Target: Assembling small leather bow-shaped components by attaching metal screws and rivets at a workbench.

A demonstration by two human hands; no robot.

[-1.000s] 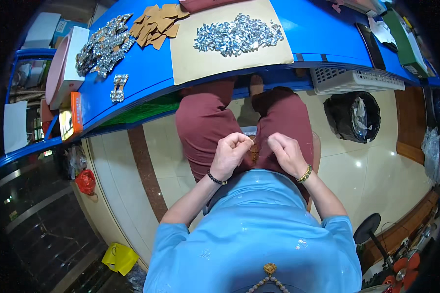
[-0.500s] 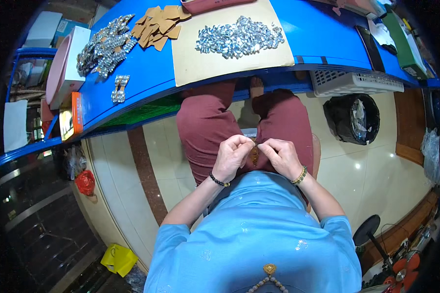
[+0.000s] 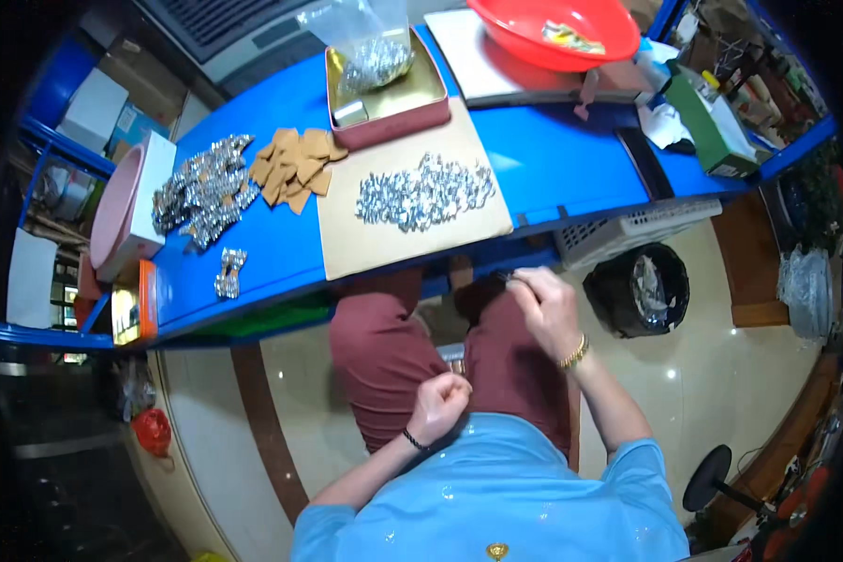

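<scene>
Close to my lap, my left hand is closed; whatever its fingers hold is hidden. My right hand is raised near the table's front edge, fingers pinched around something small and dark that I cannot make out. Ahead on the blue table, a heap of shiny silver pieces lies on a beige board. Left of it is a pile of flat brown pieces. Farther left sits a larger heap of glittering silver ornaments, with a small separate one in front.
Behind the board stands a square tin holding a clear bag of silver pieces. A red basin is at the back right. A dark phone-like slab lies at right. Below are a white basket and a black-lined bin.
My hands were together over my lap; now the right has moved up and forward, and the left has dropped toward my body. The view has tilted to show more of the table.
</scene>
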